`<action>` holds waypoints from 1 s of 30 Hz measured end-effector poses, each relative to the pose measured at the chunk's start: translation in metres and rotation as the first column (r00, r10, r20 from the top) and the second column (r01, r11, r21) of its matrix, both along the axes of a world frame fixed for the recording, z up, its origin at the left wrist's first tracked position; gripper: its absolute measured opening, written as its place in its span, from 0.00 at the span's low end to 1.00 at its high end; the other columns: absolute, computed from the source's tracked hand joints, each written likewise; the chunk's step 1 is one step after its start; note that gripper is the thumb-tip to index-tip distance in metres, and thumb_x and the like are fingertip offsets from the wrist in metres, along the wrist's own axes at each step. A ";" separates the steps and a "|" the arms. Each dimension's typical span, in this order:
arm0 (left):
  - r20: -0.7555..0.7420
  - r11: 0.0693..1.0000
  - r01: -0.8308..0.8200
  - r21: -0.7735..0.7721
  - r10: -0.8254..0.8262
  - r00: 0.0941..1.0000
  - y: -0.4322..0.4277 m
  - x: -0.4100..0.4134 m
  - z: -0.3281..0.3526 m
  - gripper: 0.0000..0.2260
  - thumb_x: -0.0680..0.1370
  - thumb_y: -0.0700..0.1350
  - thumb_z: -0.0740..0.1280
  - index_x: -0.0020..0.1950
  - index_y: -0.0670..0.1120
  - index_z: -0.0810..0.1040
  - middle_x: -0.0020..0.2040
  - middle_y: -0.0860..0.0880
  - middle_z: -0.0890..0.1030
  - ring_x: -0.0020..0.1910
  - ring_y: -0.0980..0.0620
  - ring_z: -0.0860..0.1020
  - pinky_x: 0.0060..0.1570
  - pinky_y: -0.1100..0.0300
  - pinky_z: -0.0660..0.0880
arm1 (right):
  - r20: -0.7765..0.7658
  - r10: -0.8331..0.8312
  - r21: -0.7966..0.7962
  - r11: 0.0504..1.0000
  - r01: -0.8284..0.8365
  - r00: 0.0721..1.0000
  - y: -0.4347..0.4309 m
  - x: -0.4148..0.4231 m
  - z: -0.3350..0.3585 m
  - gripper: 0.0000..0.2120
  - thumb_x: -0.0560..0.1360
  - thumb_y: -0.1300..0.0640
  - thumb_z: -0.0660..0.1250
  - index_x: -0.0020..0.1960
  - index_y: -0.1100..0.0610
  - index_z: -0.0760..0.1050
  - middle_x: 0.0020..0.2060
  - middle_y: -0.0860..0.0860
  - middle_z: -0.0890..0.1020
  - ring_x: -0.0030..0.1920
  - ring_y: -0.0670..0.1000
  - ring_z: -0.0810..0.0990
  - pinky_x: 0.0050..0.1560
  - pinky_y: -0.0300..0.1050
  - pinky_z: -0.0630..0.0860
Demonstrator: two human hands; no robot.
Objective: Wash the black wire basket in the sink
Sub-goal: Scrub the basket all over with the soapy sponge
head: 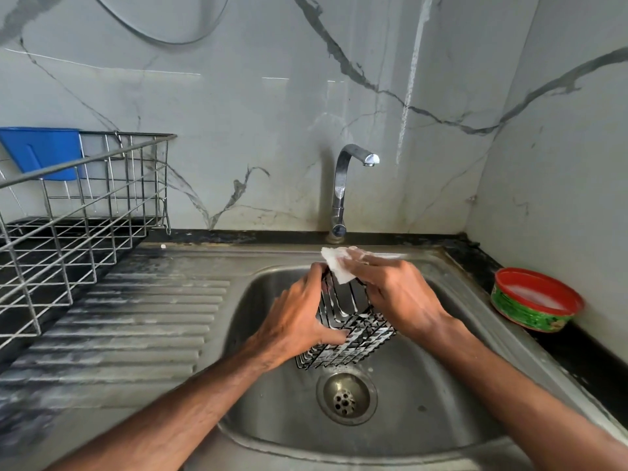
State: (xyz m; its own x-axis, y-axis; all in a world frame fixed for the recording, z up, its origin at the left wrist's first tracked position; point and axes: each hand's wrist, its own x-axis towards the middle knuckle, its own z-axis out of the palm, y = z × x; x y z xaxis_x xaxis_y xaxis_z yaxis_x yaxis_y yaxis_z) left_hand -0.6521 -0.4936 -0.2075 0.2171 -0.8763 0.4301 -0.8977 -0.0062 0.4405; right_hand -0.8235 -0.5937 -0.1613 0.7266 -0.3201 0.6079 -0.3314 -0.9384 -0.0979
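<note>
Your black wire basket (pixel 353 329) hangs tilted just above the drain (pixel 345 399), inside the sink (pixel 441 385). It sits between your hands. Your left hand (pixel 295 314) is curled round its left side, and your right hand (pixel 397 290) pinches a white scrub pad (pixel 336 265) against the rim farthest from the drain. The basket looks light and stiff, but its suds-streaked wires are probably slippery. Grip the thicker rim wire, not the thin cross wires.

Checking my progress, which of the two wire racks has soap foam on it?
The small black wire basket held over the sink: white foam coats its wires. The large silver rack at left shows none.
</note>
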 end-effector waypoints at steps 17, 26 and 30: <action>-0.097 1.000 -0.002 -0.009 0.001 0.995 -0.007 0.013 -0.005 0.53 0.62 0.59 0.84 0.77 0.47 0.58 0.68 0.46 0.78 0.60 0.52 0.79 0.60 0.50 0.80 | 0.020 0.069 0.031 0.997 -0.070 0.997 0.006 0.013 -0.002 0.39 0.68 0.73 0.62 0.73 0.45 0.70 0.73 0.45 0.72 0.65 0.55 0.80 0.57 0.56 0.82; -0.158 0.999 -0.026 0.022 0.029 0.987 -0.005 0.017 -0.005 0.50 0.61 0.59 0.83 0.74 0.48 0.59 0.71 0.45 0.76 0.62 0.49 0.80 0.61 0.49 0.80 | -0.077 -0.365 0.173 0.912 0.373 0.928 -0.063 -0.030 -0.013 0.24 0.74 0.73 0.60 0.64 0.56 0.81 0.45 0.56 0.87 0.36 0.51 0.83 0.37 0.46 0.78; -0.167 0.999 -0.045 0.017 0.047 0.985 -0.005 0.016 -0.004 0.51 0.60 0.59 0.84 0.74 0.49 0.60 0.71 0.45 0.76 0.64 0.48 0.79 0.62 0.47 0.80 | -0.089 -0.316 0.072 0.944 0.323 0.944 -0.019 -0.011 0.001 0.30 0.71 0.73 0.61 0.68 0.52 0.77 0.49 0.62 0.86 0.39 0.60 0.84 0.38 0.50 0.79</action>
State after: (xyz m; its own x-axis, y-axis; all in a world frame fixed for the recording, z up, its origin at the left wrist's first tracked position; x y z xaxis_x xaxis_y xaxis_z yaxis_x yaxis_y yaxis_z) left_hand -0.6359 -0.4983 -0.2112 0.3251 -0.8693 0.3724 -0.8099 -0.0526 0.5842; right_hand -0.8348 -0.6130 -0.1603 0.6205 -0.5905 0.5161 -0.6219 -0.7714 -0.1349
